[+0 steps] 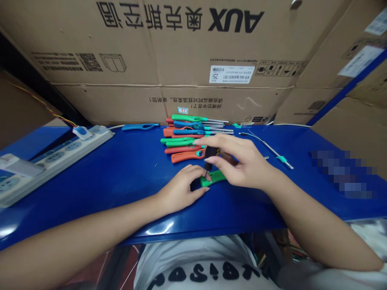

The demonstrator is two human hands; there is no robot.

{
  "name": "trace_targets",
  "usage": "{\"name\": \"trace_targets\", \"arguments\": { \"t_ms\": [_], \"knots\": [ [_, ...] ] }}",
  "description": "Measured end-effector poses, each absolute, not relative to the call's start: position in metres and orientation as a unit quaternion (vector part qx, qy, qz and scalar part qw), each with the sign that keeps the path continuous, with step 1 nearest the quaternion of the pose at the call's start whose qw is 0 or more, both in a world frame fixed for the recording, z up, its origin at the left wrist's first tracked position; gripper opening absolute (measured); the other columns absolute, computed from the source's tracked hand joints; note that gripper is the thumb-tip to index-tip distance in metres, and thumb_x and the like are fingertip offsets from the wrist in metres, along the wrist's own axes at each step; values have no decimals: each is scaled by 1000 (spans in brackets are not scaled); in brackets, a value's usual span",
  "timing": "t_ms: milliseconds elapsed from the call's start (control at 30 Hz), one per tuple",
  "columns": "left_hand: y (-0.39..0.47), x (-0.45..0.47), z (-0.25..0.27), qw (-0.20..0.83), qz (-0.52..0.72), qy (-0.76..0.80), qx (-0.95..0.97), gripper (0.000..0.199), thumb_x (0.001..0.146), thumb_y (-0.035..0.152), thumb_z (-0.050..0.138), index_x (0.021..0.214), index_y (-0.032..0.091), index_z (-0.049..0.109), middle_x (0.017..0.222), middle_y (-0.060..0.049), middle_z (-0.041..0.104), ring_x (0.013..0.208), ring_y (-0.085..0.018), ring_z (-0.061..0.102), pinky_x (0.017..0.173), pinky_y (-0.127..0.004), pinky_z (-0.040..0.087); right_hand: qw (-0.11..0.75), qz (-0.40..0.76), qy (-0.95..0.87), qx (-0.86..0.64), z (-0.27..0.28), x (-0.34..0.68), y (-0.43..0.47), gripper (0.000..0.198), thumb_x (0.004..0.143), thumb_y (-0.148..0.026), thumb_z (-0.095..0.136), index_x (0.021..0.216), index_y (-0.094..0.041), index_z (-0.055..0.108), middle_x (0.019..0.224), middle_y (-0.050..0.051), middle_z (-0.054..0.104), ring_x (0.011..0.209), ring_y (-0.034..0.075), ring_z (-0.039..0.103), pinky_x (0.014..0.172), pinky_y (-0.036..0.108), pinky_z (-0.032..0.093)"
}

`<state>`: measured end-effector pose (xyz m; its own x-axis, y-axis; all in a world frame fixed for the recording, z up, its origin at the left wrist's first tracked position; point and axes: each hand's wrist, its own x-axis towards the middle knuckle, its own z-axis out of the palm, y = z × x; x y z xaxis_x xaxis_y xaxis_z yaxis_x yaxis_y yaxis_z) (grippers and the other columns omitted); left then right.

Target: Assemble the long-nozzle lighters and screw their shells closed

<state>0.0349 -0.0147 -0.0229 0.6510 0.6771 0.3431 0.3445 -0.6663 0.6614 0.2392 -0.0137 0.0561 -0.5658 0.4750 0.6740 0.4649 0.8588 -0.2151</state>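
A green lighter (216, 176) of the long-necked kind lies on the blue table; my right forearm and hand cover its far end. My left hand (184, 187) pinches the near left end of its handle between thumb and fingers. In my right hand (242, 159) is a screwdriver (211, 153) with a dark handle, held nearly upright. Its thin shaft points down onto the green handle, beside my left fingertips. Just behind my hands lies a row of similar lighters (184, 141) in green, blue, red and orange, several with metal necks pointing right.
A white power strip (72, 151) with plugs runs along the left. One blue handle piece (140, 127) lies at the back, and a loose metal neck with wire (273, 151) at the right. A large cardboard box (181, 72) forms the back wall. A tiny metal piece (156, 165) lies left of the lighters.
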Motion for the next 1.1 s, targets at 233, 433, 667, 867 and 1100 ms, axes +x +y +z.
{"name": "trace_targets", "arguments": {
  "t_ms": [233,433,667,867,1100],
  "knots": [
    [-16,34,-26,272,295,313,861,18,88,22,72,105,20,65,108,-5,71,102,-23,64,94,-38,50,377,5,-889,-261,59,240,-15,37,105,-27,40,135,-20,60,126,8,71,107,19,70,88,30,56],
    [-19,35,-21,241,283,315,873,20,90,18,68,108,19,62,110,-6,71,102,-24,63,92,-38,50,423,-4,-871,-252,63,245,-10,25,93,-35,67,113,-20,73,94,3,79,82,16,73,78,26,57],
    [-23,34,-17,227,273,340,871,21,87,15,69,106,20,62,100,-4,69,92,-22,64,84,-34,52,373,90,-886,-260,68,240,-14,40,104,-22,41,141,-22,56,137,6,66,122,17,64,100,32,53],
    [-23,32,-15,220,265,329,879,20,88,15,63,108,19,62,106,-7,71,98,-25,66,86,-38,54,448,-1,-848,-285,60,229,-13,25,91,-43,69,94,-18,73,86,2,77,76,14,71,70,23,52],
    [-27,29,-5,216,244,346,880,22,85,16,62,107,19,63,110,-11,71,103,-29,69,86,-42,57,352,75,-897,-257,72,227,-29,30,102,-27,51,127,-18,64,129,7,70,120,16,65,97,26,52]
  ]
}}
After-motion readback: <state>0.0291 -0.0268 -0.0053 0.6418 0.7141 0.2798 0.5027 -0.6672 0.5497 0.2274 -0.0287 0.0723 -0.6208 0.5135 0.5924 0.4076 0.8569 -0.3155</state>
